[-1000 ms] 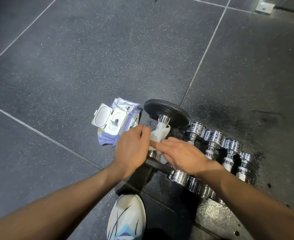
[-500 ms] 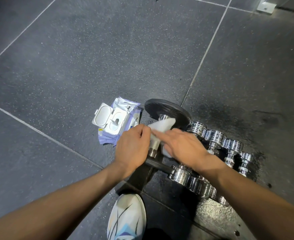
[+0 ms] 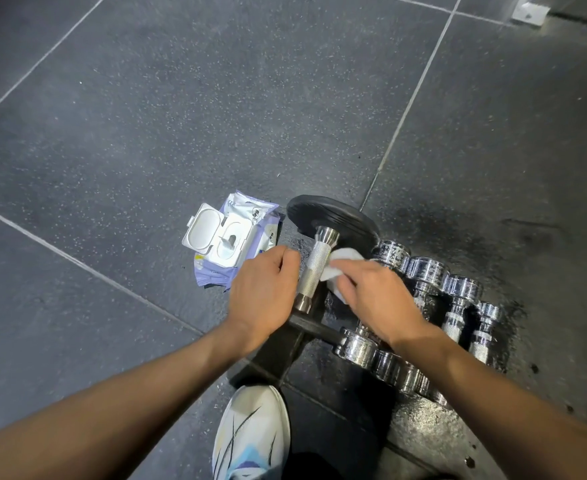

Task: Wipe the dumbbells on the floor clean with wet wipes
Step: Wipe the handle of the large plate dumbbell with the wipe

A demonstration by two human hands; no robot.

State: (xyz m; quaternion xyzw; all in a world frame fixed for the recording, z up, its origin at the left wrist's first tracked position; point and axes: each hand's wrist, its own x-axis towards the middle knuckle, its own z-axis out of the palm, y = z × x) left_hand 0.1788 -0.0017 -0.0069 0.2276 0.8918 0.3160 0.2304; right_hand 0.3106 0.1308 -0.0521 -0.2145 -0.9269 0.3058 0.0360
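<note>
Off the handle now, the wet wipe sits bunched in his right hand, pinched beside the big dumbbell; left hand curls loosely alongside. Open floor beyond.

wipes pack left of big dumbbell, small dumbbells right

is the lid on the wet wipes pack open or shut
Open. The white flip lid of the wet wipes pack is swung back to the left, exposing the dispensing opening.
</note>
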